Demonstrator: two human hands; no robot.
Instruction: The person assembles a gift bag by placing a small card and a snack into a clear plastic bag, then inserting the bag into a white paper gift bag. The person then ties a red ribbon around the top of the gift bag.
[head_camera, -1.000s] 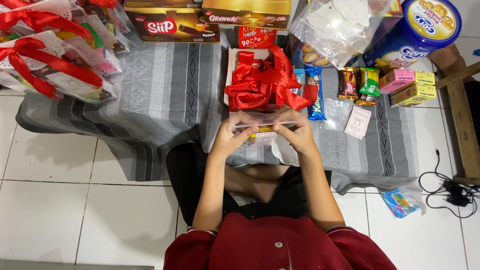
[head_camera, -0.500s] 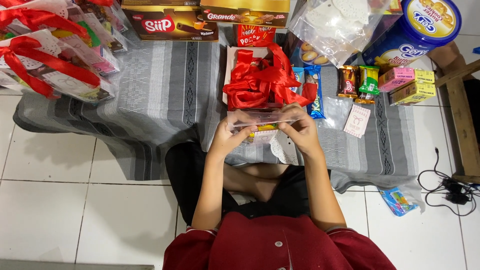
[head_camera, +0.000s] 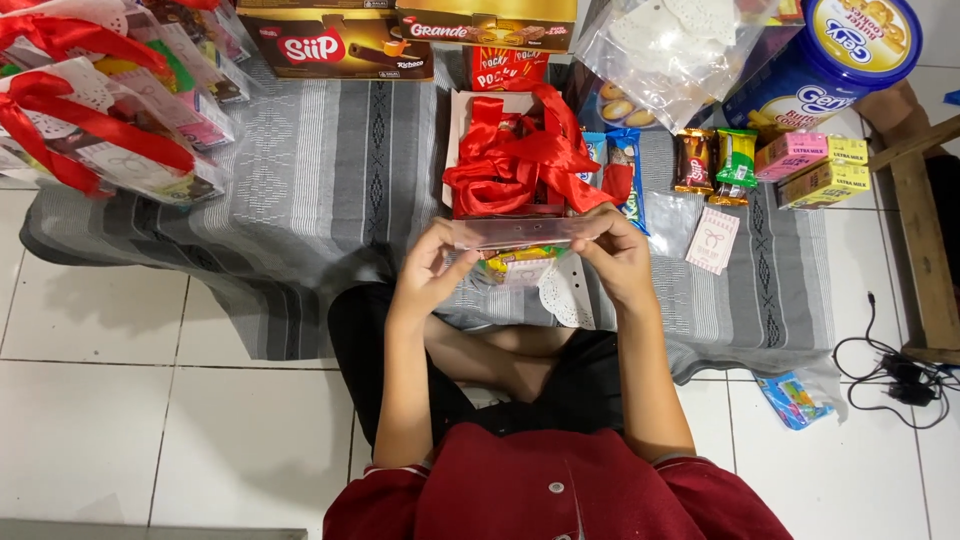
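Observation:
My left hand and my right hand hold the two ends of a clear plastic bag of snacks, its top edge stretched flat between my fingers. The bag's lower part shows a yellow pack and a white paper doily. Just beyond the bag lies a heap of red ribbon in a shallow white box.
A grey striped cloth covers the floor. Finished ribbon-tied parcels lie far left. Snack boxes, wafer packs, small milk cartons, a blue biscuit tin, a pink tag. Cables at right.
My hands have shifted slightly while working the bag's top edge flat; the bag stays in both hands. Nothing else has moved.

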